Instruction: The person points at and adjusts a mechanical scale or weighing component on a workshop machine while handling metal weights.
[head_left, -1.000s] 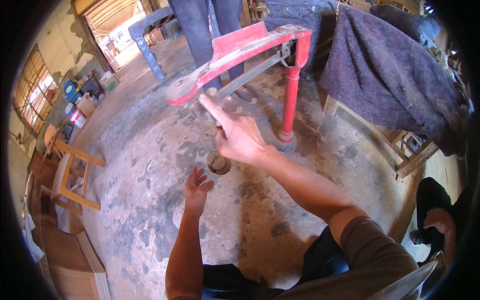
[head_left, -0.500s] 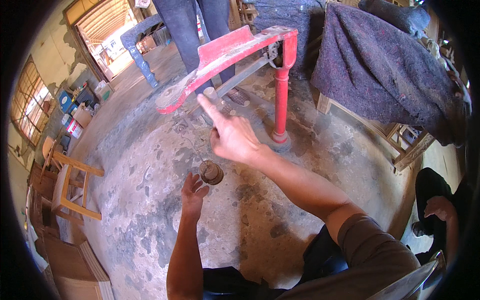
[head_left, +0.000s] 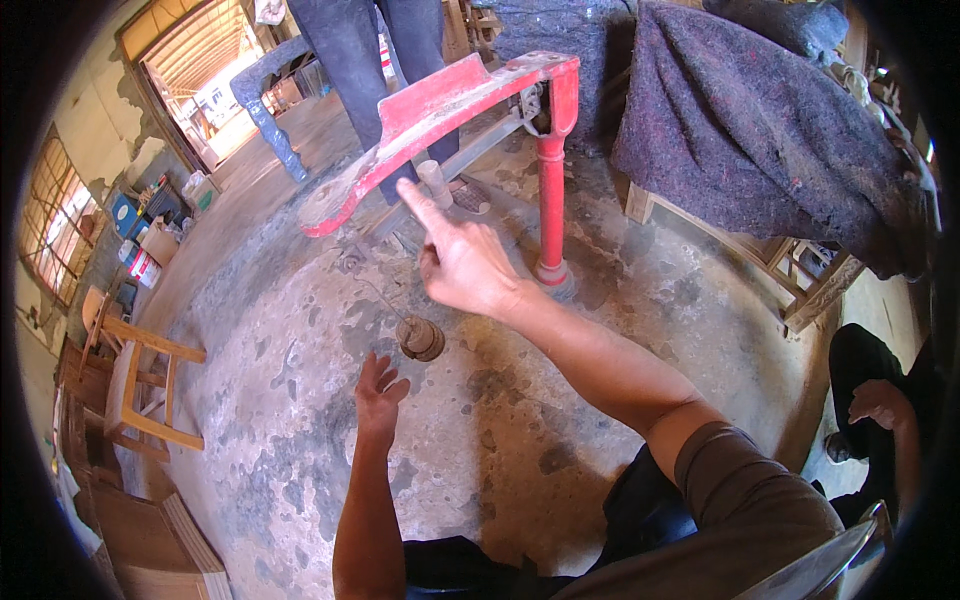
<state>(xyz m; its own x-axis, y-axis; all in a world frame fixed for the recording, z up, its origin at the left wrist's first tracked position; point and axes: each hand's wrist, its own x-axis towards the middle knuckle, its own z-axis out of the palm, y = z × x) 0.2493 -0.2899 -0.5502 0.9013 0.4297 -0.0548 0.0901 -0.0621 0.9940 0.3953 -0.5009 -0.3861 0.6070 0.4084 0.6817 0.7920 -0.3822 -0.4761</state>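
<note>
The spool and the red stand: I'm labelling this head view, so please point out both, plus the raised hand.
spool (head_left: pixel 421 338), head view, its round brown body.
red stand (head_left: pixel 551 170), head view, its upright post.
right hand (head_left: pixel 465 265), head view, back of the hand.

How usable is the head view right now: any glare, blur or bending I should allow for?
Head view: daylight blows out the doorway at upper left; the floor is evenly lit. Fisheye bends the red frame and darkens the rim. The right hand, left hand and small spool look sharp enough.
</note>
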